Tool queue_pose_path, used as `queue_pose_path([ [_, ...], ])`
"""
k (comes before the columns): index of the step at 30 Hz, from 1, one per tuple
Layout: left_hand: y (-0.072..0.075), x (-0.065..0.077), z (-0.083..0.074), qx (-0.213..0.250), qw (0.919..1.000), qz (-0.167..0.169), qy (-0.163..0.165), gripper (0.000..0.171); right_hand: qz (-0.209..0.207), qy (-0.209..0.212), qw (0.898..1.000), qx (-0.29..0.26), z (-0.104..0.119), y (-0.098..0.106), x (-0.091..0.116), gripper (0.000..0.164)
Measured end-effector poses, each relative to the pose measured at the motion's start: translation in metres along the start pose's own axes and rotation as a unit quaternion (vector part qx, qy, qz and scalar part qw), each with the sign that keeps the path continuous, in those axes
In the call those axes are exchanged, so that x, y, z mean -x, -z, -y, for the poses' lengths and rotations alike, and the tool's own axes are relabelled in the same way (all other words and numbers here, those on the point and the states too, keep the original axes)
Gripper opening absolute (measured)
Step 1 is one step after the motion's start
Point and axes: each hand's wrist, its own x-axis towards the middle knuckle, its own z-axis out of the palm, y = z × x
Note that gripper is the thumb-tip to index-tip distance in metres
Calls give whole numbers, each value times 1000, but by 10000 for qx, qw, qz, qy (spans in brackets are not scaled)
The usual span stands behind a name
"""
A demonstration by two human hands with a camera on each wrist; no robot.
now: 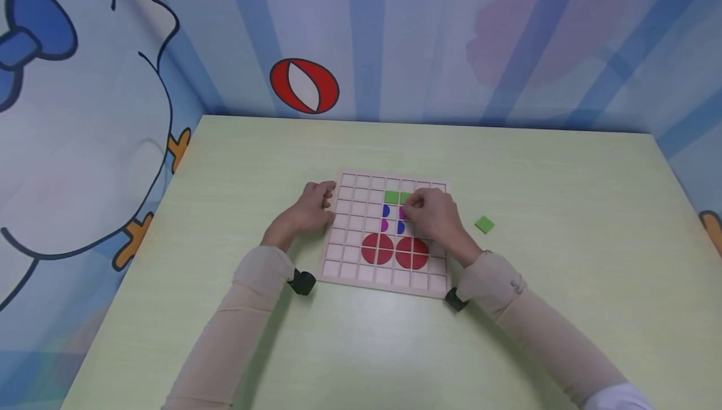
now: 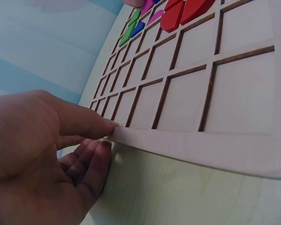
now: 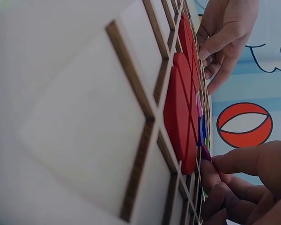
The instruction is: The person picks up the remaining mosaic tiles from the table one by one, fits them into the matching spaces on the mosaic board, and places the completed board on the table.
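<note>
A pale wooden grid board (image 1: 350, 231) lies on the table. My left hand (image 1: 309, 208) holds its left edge, one fingertip (image 2: 108, 125) on the rim and other fingers curled beside it. Over the board's upper right part, my right hand (image 1: 437, 212) pinches a small magenta piece (image 3: 205, 153) between thumb and finger, close to a cell below the green squares (image 1: 392, 197). Nearby cells hold blue rounded pieces (image 1: 401, 227) and another magenta rounded piece (image 1: 385, 225). Lower down, red quarter-circle pieces (image 1: 377, 249) form two discs. The right hand covers some cells.
One loose green square (image 1: 484, 224) lies on the table (image 1: 564, 228) to the right of the board. Behind the table stands a blue striped wall (image 1: 417, 40) with a red and white ball picture (image 1: 304, 86). Each wrist carries a small black camera (image 1: 302, 283).
</note>
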Motion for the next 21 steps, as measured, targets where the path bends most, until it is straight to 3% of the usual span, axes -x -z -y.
queue_pose_path([
  [21,0,-1,2,33,9999,-26,-93,67,288,298,9990,149,1,-2,4,19],
])
